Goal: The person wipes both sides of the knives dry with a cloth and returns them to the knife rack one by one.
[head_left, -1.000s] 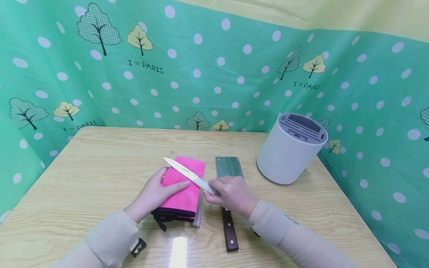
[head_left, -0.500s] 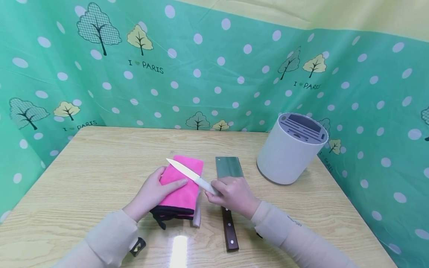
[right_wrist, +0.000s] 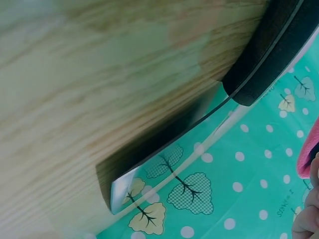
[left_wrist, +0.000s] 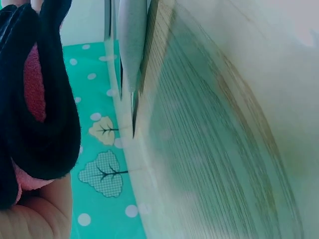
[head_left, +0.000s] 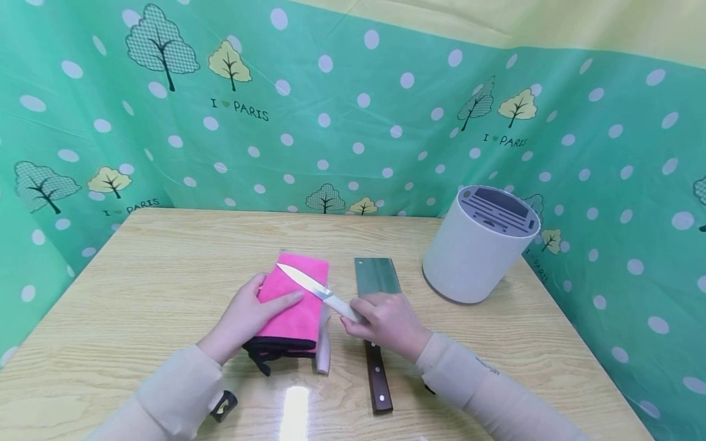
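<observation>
My left hand (head_left: 242,315) grips a folded pink towel (head_left: 289,321) with black trim, its thumb lying across the top. In the left wrist view the trim (left_wrist: 55,134) hangs in loops beside the hand. My right hand (head_left: 388,321) holds a small knife by its pale handle (head_left: 343,306); the blade (head_left: 300,280) lies across the towel, tip pointing to the upper left. Whether blade and cloth touch all along is unclear. A second knife's light grey handle (head_left: 322,349) shows on the table beside the towel, its blade hidden in the head view.
A cleaver (head_left: 377,274) with a dark riveted handle lies on the table under my right hand, its middle hidden. At the back right stands a round white knife block (head_left: 474,257) with a slotted top. A patterned green curtain (head_left: 331,122) hangs behind the wooden table (head_left: 182,275).
The left hand and towel have shifted a little to the left, showing more of the grey handle on the table. The held knife has moved slightly right and down over the towel.
</observation>
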### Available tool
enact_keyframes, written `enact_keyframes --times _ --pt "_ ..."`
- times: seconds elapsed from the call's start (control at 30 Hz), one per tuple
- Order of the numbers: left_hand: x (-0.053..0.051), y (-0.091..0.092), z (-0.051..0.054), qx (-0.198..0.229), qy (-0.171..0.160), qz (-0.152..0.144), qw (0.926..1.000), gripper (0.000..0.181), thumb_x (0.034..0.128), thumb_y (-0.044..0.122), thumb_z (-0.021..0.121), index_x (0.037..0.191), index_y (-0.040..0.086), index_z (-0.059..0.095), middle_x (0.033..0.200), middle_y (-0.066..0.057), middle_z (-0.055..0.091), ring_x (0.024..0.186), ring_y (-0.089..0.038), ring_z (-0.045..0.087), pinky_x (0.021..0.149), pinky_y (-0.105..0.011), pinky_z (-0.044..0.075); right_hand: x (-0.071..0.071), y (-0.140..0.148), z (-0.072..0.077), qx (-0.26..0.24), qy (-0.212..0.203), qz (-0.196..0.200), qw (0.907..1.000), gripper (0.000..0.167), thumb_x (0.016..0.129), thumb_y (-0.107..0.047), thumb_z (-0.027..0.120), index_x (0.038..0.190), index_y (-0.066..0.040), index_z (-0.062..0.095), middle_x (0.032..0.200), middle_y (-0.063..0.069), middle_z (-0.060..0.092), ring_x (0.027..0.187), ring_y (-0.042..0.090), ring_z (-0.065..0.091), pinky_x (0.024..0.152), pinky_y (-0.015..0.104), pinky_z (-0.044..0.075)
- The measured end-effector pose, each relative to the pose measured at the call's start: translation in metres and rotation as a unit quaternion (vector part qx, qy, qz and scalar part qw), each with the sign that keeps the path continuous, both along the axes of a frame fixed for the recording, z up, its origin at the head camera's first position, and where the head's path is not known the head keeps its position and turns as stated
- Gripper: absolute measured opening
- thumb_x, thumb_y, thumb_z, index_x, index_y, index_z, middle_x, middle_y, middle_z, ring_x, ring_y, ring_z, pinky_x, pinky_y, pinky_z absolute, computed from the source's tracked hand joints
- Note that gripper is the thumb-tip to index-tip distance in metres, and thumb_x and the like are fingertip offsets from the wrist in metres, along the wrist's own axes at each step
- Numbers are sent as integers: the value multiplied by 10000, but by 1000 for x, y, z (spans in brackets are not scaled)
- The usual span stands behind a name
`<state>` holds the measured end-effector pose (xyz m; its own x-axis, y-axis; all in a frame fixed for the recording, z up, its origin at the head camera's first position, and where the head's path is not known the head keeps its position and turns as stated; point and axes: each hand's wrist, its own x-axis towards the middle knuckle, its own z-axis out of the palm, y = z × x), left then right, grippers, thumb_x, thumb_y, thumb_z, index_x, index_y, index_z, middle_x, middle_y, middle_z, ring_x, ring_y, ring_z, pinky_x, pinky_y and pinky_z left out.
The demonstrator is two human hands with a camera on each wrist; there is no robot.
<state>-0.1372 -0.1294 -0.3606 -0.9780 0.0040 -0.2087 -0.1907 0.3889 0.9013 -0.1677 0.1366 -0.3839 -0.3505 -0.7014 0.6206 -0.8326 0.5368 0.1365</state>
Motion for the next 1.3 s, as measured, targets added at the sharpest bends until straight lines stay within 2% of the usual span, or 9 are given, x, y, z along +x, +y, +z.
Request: enact_keyframes --times 0.33,0.57,0.8,1.3 --pt "-3 -7 0 160 -85 109 9998 754 822 558 730 1362 114 447 1072 -111 669 786 -148 681 742 -279 545 0 3 -1 11 70 8 10000 199 738 -281 821 761 -137 686 560 -97 538 467 -18 399 426 65 281" --pt "-2 -11 1 272 -87 161 9995 752 832 558 720 1359 104 433 1065 -113 683 795 -146 696 744 -277 553 2 8 -4 98 -167 -156 9997 198 754 -299 817 794 -137 710 579 -96 565 479 -20 410 441 61 296" --pt "-5 -16 2 289 -15 250 9993 743 834 568 713 1348 108 436 1050 -107 682 795 -147 699 739 -274 556 3 14 -4 85 -138 -146 9998 204 745 -297 819 813 -124 736 606 -84 606 485 -7 461 443 75 351" --pt "-2 -25 5 267 -23 379 9989 776 837 571 708 1376 92 422 1048 -106 671 782 -131 686 716 -279 565 6 21 -5 184 -153 -239 9994 224 740 -299 830 818 -111 735 611 -68 619 484 0 451 428 76 326"
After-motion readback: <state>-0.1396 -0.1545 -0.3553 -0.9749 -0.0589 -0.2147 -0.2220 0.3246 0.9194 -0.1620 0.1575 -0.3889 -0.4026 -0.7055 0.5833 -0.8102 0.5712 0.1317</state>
